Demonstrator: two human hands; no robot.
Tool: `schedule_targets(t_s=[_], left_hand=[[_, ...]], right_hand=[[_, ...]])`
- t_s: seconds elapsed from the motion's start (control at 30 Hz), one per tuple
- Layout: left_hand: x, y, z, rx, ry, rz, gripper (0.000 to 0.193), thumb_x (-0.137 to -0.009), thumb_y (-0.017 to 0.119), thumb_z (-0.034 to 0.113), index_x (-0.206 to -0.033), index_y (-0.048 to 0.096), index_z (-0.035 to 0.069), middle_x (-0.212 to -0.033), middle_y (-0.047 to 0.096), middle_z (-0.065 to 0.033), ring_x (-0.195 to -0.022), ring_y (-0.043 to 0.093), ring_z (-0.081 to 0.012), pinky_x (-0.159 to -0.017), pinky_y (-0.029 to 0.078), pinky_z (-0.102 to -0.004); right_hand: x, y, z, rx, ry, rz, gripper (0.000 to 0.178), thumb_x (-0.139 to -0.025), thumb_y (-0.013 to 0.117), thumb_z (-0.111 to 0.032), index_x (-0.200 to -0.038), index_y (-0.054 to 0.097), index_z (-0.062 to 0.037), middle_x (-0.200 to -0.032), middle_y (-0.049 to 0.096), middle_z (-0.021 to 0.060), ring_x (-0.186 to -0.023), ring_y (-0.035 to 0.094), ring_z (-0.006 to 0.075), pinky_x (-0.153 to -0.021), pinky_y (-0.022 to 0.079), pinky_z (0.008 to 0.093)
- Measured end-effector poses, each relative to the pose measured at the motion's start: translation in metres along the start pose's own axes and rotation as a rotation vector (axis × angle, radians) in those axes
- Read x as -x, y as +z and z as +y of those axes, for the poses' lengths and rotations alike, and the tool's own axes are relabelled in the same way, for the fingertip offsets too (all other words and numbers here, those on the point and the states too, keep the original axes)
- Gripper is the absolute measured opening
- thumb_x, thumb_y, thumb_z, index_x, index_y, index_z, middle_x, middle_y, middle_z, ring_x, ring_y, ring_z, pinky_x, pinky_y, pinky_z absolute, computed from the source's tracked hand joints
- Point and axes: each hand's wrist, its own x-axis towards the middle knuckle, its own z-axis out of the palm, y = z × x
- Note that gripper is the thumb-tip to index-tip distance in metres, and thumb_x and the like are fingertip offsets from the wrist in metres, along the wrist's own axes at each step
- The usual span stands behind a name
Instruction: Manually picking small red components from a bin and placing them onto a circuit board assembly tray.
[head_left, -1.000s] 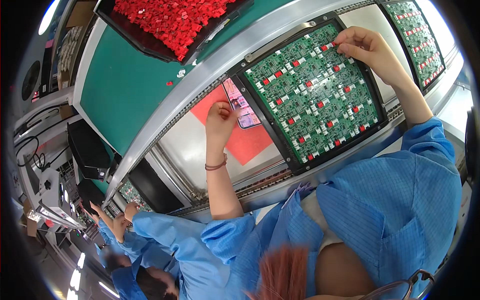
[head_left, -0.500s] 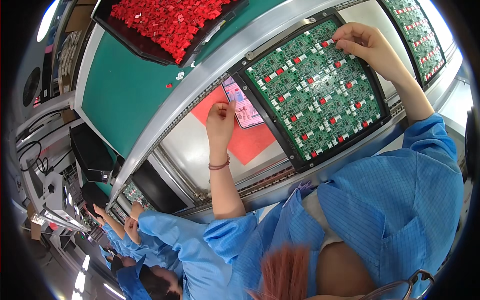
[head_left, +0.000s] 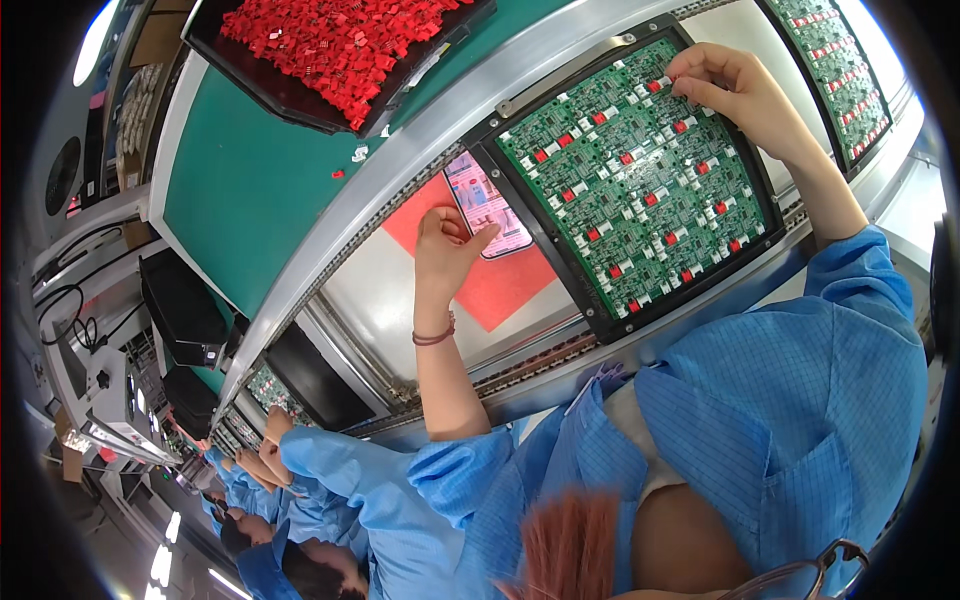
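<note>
Circuit panel (head_left: pixel 635 183) lies left and near of my right hand (head_left: pixel 738 95), fingers bunched at its far-right corner, holding what I cannot tell; my left hand (head_left: pixel 445 258) spreads its thumb over the phone (head_left: pixel 474 188).

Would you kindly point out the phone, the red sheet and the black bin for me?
Phone (head_left: pixel 481 191): head view, on its lit screen.
Red sheet (head_left: pixel 505 290): head view, on its bare part.
Black bin (head_left: pixel 245 75): head view, on its side wall.
</note>
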Motion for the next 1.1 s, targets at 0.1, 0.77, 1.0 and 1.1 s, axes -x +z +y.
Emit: schedule_targets(t_s=[0.1, 0.77, 1.0, 1.1], left_hand=[[0.0, -0.001, -0.003, -0.016, 0.008, -0.002, 0.043, -0.065, 0.081, 0.028, -0.086, 0.054, 0.002, -0.075, 0.049, -0.0014, -0.063, 0.046, -0.0092, -0.057, 0.044, -0.023], [-0.004, -0.001, -0.02, -0.022, 0.01, 0.037, 0.027, -0.081, 0.069, 0.024, -0.087, 0.054, 0.001, -0.069, 0.05, -0.0001, -0.06, 0.045, -0.0081, -0.055, 0.04, -0.0218], [-0.006, -0.003, -0.03, 0.012, 0.0, 0.043, 0.023, -0.09, 0.056, 0.024, -0.091, 0.056, 0.0, -0.072, 0.055, -0.003, -0.063, 0.05, -0.0095, -0.058, 0.042, -0.0242], [-0.008, 0.0, -0.028, 0.0, 0.006, 0.068, 0.026, -0.093, 0.05, 0.024, -0.093, 0.057, -0.001, -0.073, 0.056, -0.0044, -0.063, 0.052, -0.0107, -0.058, 0.044, -0.0258]], right_hand=[[-0.001, 0.0, -0.001, 0.018, 0.014, 0.002, 0.017, -0.09, 0.057, -0.014, -0.102, 0.059, -0.0023, -0.093, 0.061, 0.001, -0.084, 0.056, 0.0067, -0.08, 0.044, 0.0215], [-0.001, 0.009, -0.004, 0.127, -0.017, 0.039, 0.02, -0.09, 0.057, -0.016, -0.103, 0.059, -0.0017, -0.09, 0.061, 0.002, -0.081, 0.055, 0.0068, -0.078, 0.045, 0.0216], [-0.001, 0.009, 0.001, 0.182, -0.023, 0.06, 0.019, -0.09, 0.056, -0.016, -0.102, 0.06, -0.0013, -0.09, 0.061, 0.0019, -0.081, 0.054, 0.006, -0.077, 0.045, 0.0213], [0.001, 0.01, -0.006, 0.214, -0.019, 0.062, 0.018, -0.09, 0.056, -0.015, -0.101, 0.06, -0.0013, -0.089, 0.061, 0.0013, -0.079, 0.054, 0.005, -0.076, 0.045, 0.0208]])
